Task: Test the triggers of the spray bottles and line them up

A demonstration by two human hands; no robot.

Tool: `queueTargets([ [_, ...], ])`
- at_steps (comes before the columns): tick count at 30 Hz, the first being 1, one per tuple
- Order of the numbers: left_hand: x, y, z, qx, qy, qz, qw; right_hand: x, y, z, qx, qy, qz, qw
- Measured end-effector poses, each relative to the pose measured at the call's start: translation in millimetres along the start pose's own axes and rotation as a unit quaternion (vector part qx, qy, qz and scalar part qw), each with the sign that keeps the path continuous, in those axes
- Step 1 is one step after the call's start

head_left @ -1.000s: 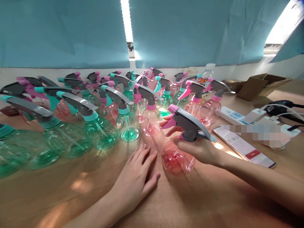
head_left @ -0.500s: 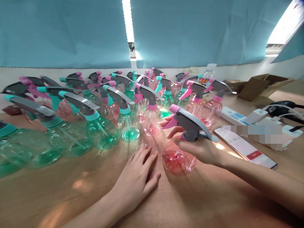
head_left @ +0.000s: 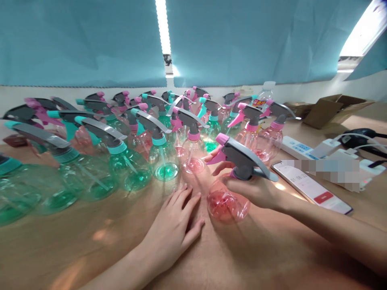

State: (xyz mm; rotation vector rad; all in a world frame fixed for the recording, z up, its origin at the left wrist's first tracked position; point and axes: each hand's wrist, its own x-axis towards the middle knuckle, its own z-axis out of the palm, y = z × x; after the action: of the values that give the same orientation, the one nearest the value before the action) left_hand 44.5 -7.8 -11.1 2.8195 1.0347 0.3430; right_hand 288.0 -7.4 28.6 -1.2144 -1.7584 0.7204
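Note:
A clear pink spray bottle [head_left: 228, 205] with a grey and pink trigger head stands on the wooden table [head_left: 121, 249]. My right hand [head_left: 256, 189] is wrapped around its neck, the thumb in front and fingers partly hidden behind the head. My left hand [head_left: 178, 221] lies flat on the table to the left of that bottle, fingers spread, holding nothing. Just beyond my left fingertips are a green spray bottle [head_left: 165, 159] with a turquoise collar and another pink spray bottle [head_left: 193, 155].
Several more green and pink spray bottles [head_left: 128, 167] crowd the left and back. To the right lie a phone [head_left: 311, 187] with a running timer and a white power strip [head_left: 298, 147] with plugs and cables. An open cardboard box [head_left: 329, 110] and a clear bottle [head_left: 267, 92] stand behind.
Both hands and the pink spray bottle stay in place. Only the timer on the phone has advanced.

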Motion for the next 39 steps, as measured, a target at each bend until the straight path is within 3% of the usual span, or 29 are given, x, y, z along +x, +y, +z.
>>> queueTargets([
  [5,0,1,-1.5,0.0,0.005,-0.001,1.0,5,-15,3,0.033,-0.03,0.016,0.999],
  [11,-1,-1,0.3,-0.013,0.02,0.001,1.0,2,-14,2,-0.006,-0.01,0.065,0.998],
  [21,-3,-2,1.7,0.001,0.028,0.006,1.0,6,-34,2,0.037,-0.027,0.026,0.999],
  [27,-4,-5,6.4,-0.008,0.045,0.009,0.999,1,-17,-5,-0.018,-0.014,0.071,0.997],
  [33,-4,-5,7.8,-0.009,0.043,0.008,0.999,-5,9,-7,-0.054,0.003,0.04,0.998],
  [39,-2,-1,1.0,0.0,0.018,0.002,1.0,-2,0,-2,-0.024,0.005,0.016,1.0],
])
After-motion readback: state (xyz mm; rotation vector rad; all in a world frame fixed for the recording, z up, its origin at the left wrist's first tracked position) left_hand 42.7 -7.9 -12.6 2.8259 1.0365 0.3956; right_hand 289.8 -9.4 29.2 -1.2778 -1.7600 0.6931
